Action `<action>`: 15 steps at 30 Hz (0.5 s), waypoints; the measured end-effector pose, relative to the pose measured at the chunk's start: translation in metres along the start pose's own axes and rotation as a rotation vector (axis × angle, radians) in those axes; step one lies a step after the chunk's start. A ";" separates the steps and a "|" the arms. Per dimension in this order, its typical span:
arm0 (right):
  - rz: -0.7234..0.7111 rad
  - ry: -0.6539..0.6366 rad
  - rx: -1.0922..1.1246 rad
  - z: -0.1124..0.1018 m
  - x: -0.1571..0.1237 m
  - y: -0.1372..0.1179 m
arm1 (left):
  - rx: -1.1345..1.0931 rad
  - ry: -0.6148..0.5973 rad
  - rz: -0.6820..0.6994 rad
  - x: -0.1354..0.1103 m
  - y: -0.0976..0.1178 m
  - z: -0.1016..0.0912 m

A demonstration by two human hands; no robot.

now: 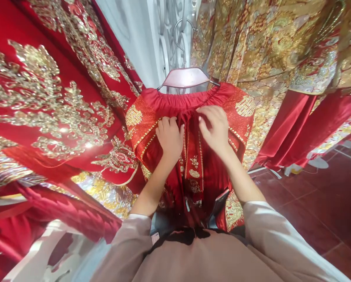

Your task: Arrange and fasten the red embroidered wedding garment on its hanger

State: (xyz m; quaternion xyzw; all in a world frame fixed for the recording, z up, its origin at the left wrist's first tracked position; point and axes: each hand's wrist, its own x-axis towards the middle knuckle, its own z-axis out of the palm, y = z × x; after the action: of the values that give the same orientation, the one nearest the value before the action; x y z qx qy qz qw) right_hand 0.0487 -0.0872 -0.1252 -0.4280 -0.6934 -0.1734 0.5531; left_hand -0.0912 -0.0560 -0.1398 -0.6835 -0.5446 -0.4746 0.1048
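A red skirt (193, 156) with gold embroidery and a gathered red waistband hangs from a pink hanger (185, 77) straight ahead of me. My left hand (169, 137) is closed on the fabric just below the waistband, left of centre. My right hand (215, 127) is beside it, fingers bent and pinching the same spot of fabric at the middle of the waistband. The two hands nearly touch. What lies under the fingers is hidden.
Red garments with heavy gold embroidery (55, 102) hang close on the left. Gold brocade robes (281, 51) hang on the right. A white wall (134, 31) is behind. Dark red floor tiles (310, 211) lie at the lower right.
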 end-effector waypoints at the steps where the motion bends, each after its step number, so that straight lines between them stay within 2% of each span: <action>1: -0.028 -0.036 -0.023 0.003 0.009 0.006 | 0.027 -0.023 0.003 0.004 0.000 0.004; 5: -0.029 -0.107 -0.078 0.019 0.023 0.028 | 0.025 -0.036 0.022 0.006 -0.003 0.016; 8: -0.006 -0.100 -0.065 0.022 0.018 0.036 | -0.055 -0.015 0.057 0.000 -0.009 0.013; 9: -0.004 -0.099 -0.063 0.022 0.016 0.037 | -0.100 -0.042 0.062 -0.004 -0.011 0.011; 13: -0.024 -0.120 -0.080 0.017 0.015 0.036 | -0.337 -0.328 -0.020 -0.030 -0.028 0.003; 15: -0.034 -0.150 -0.102 0.014 0.017 0.035 | -0.303 -0.425 -0.068 -0.052 -0.044 0.005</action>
State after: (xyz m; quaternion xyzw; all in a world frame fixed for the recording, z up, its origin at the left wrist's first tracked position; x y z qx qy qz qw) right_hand 0.0677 -0.0503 -0.1221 -0.4557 -0.7303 -0.1854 0.4740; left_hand -0.1228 -0.0695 -0.1988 -0.7571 -0.4998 -0.3995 -0.1315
